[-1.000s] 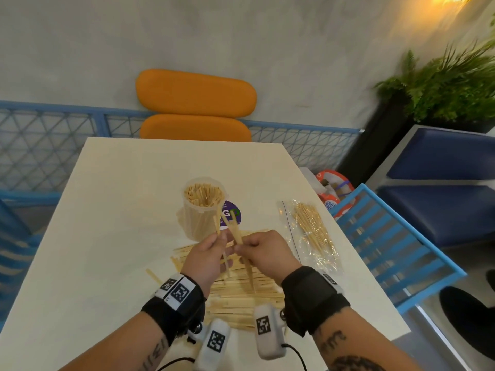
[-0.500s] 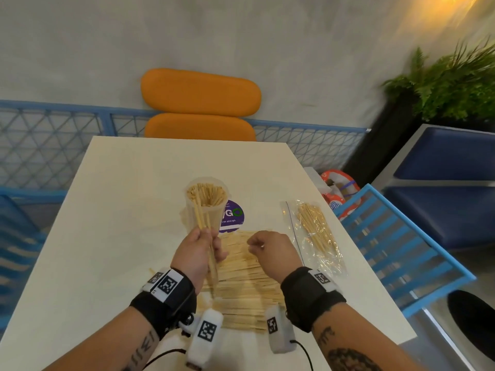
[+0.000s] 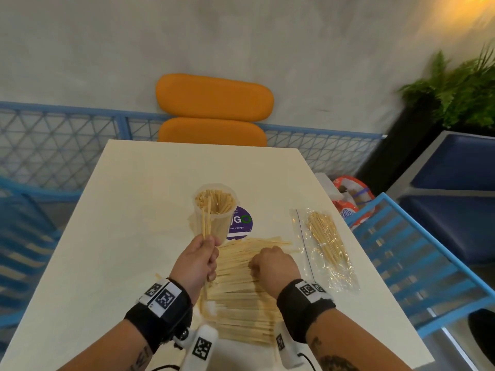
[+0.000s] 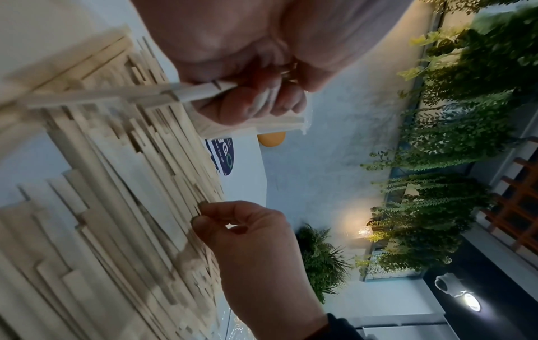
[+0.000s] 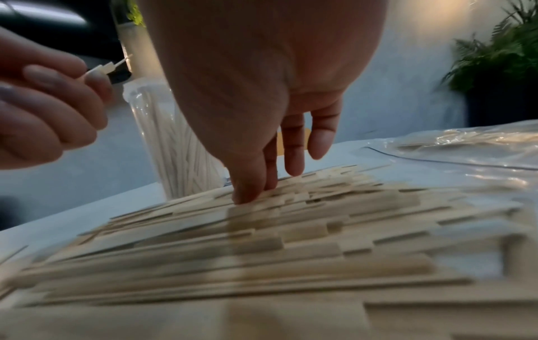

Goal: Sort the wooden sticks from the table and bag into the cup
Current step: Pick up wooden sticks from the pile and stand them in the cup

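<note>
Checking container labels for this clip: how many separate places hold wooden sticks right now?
4: the cup, the flat pile on the table, the bag on the right, and the left hand. Others may be hidden.

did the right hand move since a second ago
Yes. The right hand has come down from beside the left hand, near the cup, onto the stick pile.

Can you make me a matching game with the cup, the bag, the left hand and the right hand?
Things:
1. cup
2. bag
3. left hand
4. right hand

States:
A. grips a few sticks
B. lies flat at the table's right edge
C. fingertips down on the stick pile
D. stands upright, packed with sticks

Pairs: 1-D, 2-B, 3-A, 4-C
</note>
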`<action>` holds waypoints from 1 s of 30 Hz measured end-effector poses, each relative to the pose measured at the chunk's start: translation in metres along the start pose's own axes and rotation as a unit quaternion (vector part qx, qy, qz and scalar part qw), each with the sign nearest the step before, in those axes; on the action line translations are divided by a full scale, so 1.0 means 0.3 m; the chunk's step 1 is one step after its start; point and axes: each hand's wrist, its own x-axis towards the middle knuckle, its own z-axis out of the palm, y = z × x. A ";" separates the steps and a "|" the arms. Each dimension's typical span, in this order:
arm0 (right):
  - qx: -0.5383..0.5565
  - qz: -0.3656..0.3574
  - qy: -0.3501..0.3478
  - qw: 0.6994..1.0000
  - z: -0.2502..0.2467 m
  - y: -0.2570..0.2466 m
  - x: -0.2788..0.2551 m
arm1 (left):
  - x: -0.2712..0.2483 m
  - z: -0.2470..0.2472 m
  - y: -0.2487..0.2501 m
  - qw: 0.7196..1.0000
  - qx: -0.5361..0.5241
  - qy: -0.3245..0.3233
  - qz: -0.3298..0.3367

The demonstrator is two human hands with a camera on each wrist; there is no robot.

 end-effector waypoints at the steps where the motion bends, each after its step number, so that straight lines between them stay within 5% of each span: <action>1: -0.003 0.000 0.000 1.000 -0.003 -0.005 0.002 | 0.002 0.002 0.000 1.000 0.002 0.000 0.000; 14: 0.097 0.049 0.084 0.991 -0.129 0.064 -0.066 | -0.006 -0.018 -0.002 0.999 0.015 0.026 0.023; 18: 0.314 0.095 0.091 0.940 -0.182 0.082 -0.118 | -0.015 0.020 0.001 1.000 0.001 0.016 0.020; 30: 0.524 0.091 0.038 0.846 -0.148 -0.099 -0.205 | -0.046 0.131 0.074 0.996 -0.065 0.038 0.052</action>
